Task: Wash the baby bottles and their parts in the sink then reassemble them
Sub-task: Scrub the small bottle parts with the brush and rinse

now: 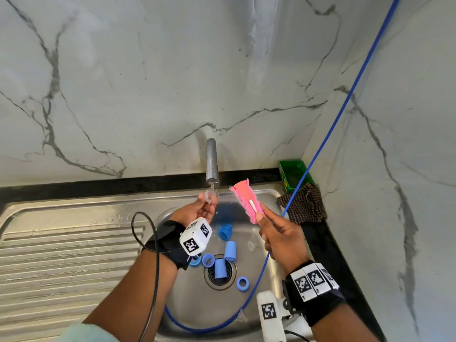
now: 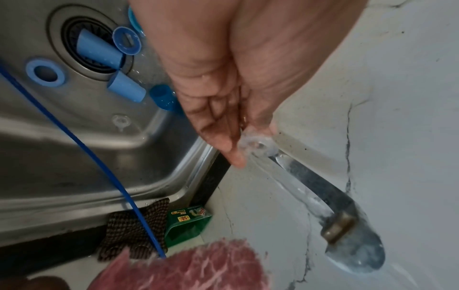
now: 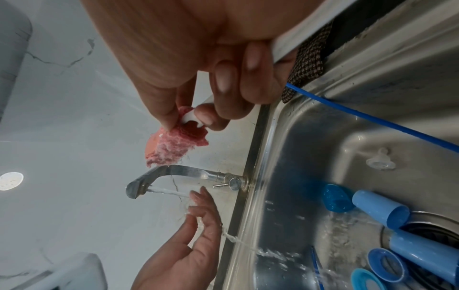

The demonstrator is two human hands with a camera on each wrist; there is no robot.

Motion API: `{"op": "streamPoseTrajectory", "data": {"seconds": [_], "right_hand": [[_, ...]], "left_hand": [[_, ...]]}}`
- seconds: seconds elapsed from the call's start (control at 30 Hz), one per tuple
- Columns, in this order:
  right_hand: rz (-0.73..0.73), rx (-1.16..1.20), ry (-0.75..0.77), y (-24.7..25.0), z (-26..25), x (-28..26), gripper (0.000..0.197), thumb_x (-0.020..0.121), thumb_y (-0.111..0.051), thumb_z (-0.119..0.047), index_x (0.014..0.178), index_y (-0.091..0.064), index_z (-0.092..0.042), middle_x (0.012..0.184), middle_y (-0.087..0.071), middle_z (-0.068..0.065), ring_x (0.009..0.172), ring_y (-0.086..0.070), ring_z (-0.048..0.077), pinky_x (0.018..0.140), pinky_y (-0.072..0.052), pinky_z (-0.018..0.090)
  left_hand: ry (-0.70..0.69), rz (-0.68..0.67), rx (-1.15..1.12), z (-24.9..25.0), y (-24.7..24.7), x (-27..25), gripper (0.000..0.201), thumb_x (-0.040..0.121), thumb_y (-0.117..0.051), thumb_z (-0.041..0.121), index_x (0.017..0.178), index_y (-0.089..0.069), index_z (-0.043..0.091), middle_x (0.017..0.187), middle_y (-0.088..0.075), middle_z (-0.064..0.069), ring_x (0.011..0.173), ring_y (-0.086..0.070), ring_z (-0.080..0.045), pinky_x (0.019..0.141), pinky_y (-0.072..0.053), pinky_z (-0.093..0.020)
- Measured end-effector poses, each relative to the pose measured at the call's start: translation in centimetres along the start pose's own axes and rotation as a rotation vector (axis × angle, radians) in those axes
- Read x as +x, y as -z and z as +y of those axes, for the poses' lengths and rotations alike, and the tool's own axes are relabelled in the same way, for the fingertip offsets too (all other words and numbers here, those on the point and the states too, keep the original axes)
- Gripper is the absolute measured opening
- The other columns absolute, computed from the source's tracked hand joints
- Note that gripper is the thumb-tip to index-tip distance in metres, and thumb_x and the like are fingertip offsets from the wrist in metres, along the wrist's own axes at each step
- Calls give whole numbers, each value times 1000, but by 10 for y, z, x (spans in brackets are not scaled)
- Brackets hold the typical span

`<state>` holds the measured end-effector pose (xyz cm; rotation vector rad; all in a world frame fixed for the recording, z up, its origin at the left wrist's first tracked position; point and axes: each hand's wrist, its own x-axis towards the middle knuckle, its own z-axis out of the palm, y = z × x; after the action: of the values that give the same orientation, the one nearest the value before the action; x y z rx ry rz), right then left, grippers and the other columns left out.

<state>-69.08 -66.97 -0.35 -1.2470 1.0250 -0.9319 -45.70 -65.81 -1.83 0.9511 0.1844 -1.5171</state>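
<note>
My left hand (image 1: 206,203) pinches a clear silicone nipple (image 1: 211,195) at its fingertips, right under the tap (image 1: 212,161), where water runs over it. The left wrist view shows the same nipple (image 2: 255,145) against the stream. My right hand (image 1: 262,219) grips the white handle of a pink sponge brush (image 1: 246,198), raised just right of the tap; it shows as pink sponge (image 3: 174,145) in the right wrist view. On the sink floor (image 1: 261,267) lie two blue caps (image 1: 230,250), blue rings (image 1: 243,283), a translucent blue cup (image 1: 225,232) and a second clear nipple (image 1: 251,246).
A green box (image 1: 293,175) stands in the back right corner, with a checked cloth (image 1: 304,206) in front of it. A blue cable (image 1: 320,149) runs down across the sink's right side. A ribbed steel drainboard (image 1: 61,255) lies on the left.
</note>
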Motion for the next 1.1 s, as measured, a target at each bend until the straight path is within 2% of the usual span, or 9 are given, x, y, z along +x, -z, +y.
{"op": "streamPoseTrajectory", "data": {"seconds": [0.1,0.2,0.3,0.37,0.5,0.6,0.77,0.9,1.1], "right_hand": [[7,5,-26,-1,4,4,29,97,-64,-23,124,-69,-34,59,-42,1,45,-30,6,39,-29,15],[3,20,-53,-4,11,10,30,96,-65,-25,125,-70,-31,60,-43,1,48,-30,7,39,-28,16],[-3,17,-64,-7,15,13,29,95,-66,-27,123,-71,-34,61,-42,3,52,-29,10,41,-28,18],[-3,11,-83,-8,16,15,30,96,-66,-28,125,-70,-32,61,-41,3,50,-29,9,40,-28,18],[3,-11,-104,-10,20,20,31,97,-65,-26,127,-69,-28,59,-41,2,48,-28,8,39,-27,17],[2,-15,-123,-10,22,23,31,97,-65,-26,127,-69,-28,59,-41,1,47,-29,8,39,-27,17],[-5,-18,-152,-10,28,30,32,96,-66,-29,128,-68,-30,61,-41,3,49,-28,9,39,-27,18],[-15,-24,-168,-9,33,36,31,96,-65,-30,127,-68,-32,63,-41,5,49,-28,9,39,-27,18],[-27,-33,-170,-10,38,38,31,96,-65,-31,127,-68,-34,62,-42,4,49,-29,9,39,-28,17]], "left_hand": [[18,-48,-75,-4,1,-2,25,101,-53,23,102,-66,2,97,-76,-12,68,-73,-17,55,-58,-23],[64,-67,-42,-4,-1,2,31,96,-57,32,96,-68,3,80,-75,-7,59,-68,-11,52,-54,-19],[105,-115,49,-1,-3,5,37,58,-80,42,67,-72,7,60,-66,0,45,-62,-7,46,-50,-17],[87,-141,74,-2,-3,7,38,55,-80,47,60,-70,10,59,-64,2,45,-60,-7,46,-50,-17],[-10,-86,33,-8,-2,13,37,78,-64,46,85,-67,10,75,-71,-4,60,-68,-11,55,-57,-21],[-1,-98,-80,-9,-3,11,19,99,-55,17,107,-65,3,92,-75,-14,72,-75,-18,59,-61,-24],[-89,-173,-96,-11,1,13,35,96,-42,-6,122,-63,2,120,-69,-25,102,-73,-31,78,-63,-33],[-266,-57,294,-14,5,11,23,99,-55,9,118,-66,4,114,-74,-16,103,-73,-26,77,-61,-27],[-648,116,912,-15,-1,11,20,84,-79,25,82,-68,8,68,-71,-2,57,-58,-7,53,-50,-20]]}}
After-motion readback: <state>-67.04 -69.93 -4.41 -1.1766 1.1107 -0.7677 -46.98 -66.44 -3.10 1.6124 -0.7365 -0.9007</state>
